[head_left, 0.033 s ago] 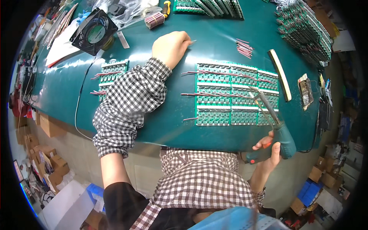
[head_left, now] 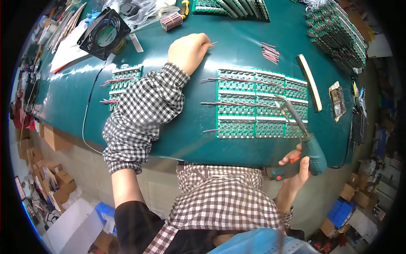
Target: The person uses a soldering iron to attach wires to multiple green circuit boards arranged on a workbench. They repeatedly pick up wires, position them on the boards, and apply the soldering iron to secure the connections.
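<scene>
My left hand (head_left: 188,51) rests on the far part of the table, fingers closed on a short thin wire (head_left: 214,43) whose end pokes out to the right. Held in my right hand (head_left: 302,172) is a dark green soldering gun (head_left: 315,156), its metal tip over the right part of a panel of green circuit boards (head_left: 234,127). Whether the tip touches the boards I cannot tell. Red, black and white wires (head_left: 228,103) lie across the upper and middle rows. A small bundle of loose wires (head_left: 270,53) sits to the right of my left hand.
A smaller board panel (head_left: 125,74) lies partly under my left sleeve. A black fan (head_left: 104,34) stands at the far left, its cord running down the table (head_left: 177,131). Stacked boards (head_left: 336,38) fill the far right. A pale strip (head_left: 310,84) lies beside the main panel.
My left hand has shifted very slightly, and a little more of the wire's end shows. The right hand and soldering gun stay in place.
</scene>
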Tool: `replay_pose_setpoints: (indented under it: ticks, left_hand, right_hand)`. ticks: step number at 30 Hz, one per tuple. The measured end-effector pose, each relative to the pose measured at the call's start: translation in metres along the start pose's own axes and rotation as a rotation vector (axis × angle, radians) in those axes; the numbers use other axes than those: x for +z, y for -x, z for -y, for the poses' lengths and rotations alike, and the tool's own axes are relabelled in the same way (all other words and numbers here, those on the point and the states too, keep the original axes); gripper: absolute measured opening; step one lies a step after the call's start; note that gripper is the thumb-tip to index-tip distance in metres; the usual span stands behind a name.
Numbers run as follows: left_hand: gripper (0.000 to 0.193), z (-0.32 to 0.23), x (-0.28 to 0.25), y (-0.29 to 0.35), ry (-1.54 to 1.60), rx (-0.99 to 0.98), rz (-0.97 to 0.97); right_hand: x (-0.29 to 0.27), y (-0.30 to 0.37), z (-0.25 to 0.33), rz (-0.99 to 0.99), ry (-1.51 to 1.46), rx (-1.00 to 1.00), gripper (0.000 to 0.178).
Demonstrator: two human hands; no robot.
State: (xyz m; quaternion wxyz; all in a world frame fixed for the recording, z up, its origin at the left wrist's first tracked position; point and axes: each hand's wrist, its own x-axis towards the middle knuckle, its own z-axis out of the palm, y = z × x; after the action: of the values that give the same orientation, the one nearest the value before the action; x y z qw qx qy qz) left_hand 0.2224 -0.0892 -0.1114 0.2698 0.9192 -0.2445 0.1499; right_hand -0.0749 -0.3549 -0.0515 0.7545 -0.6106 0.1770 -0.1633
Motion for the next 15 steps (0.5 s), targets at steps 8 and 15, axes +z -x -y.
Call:
replay_pose_setpoints:
  ticks: [8, 15]
  left_hand:
    - [0.012, -0.01, -0.015, 0.012, -0.102, 0.048, -0.005]
    - [0.023, 0.0, -0.031, 0.036, -0.107, -0.331, 0.313]
  right_hand:
    - [-0.002, 0.003, -0.006, 0.043, -0.031, -0.016, 0.049]
    - [-0.003, 0.008, -0.01, 0.026, -0.065, -0.018, 0.05]
